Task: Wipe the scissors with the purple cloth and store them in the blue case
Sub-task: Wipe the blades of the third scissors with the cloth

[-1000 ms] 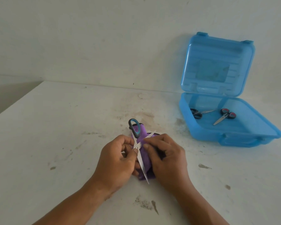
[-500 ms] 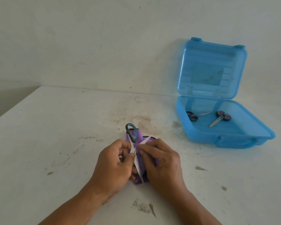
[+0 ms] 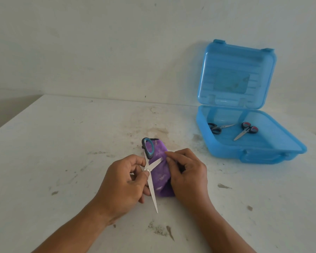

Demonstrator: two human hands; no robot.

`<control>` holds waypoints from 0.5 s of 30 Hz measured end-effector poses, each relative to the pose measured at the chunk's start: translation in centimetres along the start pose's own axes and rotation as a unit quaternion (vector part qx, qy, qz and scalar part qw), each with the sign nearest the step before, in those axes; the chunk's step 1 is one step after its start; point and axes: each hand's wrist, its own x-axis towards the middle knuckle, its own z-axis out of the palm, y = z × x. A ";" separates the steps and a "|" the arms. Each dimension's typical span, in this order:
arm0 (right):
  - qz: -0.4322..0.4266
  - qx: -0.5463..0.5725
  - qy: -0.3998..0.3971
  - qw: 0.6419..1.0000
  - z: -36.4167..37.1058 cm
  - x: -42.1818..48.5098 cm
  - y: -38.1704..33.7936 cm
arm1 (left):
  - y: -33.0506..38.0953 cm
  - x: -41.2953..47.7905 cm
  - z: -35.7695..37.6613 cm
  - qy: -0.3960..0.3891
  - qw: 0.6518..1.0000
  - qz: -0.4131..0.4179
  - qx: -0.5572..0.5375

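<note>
Wiping item: scissors (image 3: 150, 177), blades spread, lower centre of frame.
Long blade points toward bottom edge, handle loop away; left hand (image 3: 123, 183) pinches pivot, right hand (image 3: 187, 175) clamps purple cloth (image 3: 161, 178); blue case (image 3: 244, 125) open, right.

We find soft, even, fairly bright daylight with no glare, only faint shadows beneath the hands (image 3: 153, 178) and beside the blue case (image 3: 248, 143), sharp focus throughout, and mild wide-angle bending at the edges.
</note>
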 end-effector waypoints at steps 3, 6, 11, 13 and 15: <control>0.038 -0.018 0.000 0.999 -0.3 0.4 0.2 | 0.1 -0.1 -0.1 -0.001 1.000 -0.004 0.004; 0.105 -0.024 -0.003 0.994 -0.7 1.0 0.4 | 0.3 -0.1 -0.2 0.001 1.000 -0.007 -0.007; 0.179 0.019 -0.024 0.983 -1.0 0.9 -0.8 | 0.4 0.2 -0.4 0.039 0.999 -0.005 -0.034; 0.154 0.013 -0.049 0.987 -1.0 0.4 -1.4 | 0.2 0.4 -0.3 0.051 0.998 -0.002 -0.046; 0.140 0.024 -0.067 0.988 -0.8 -0.3 -1.9 | 0.0 0.5 0.0 0.054 0.997 0.001 -0.050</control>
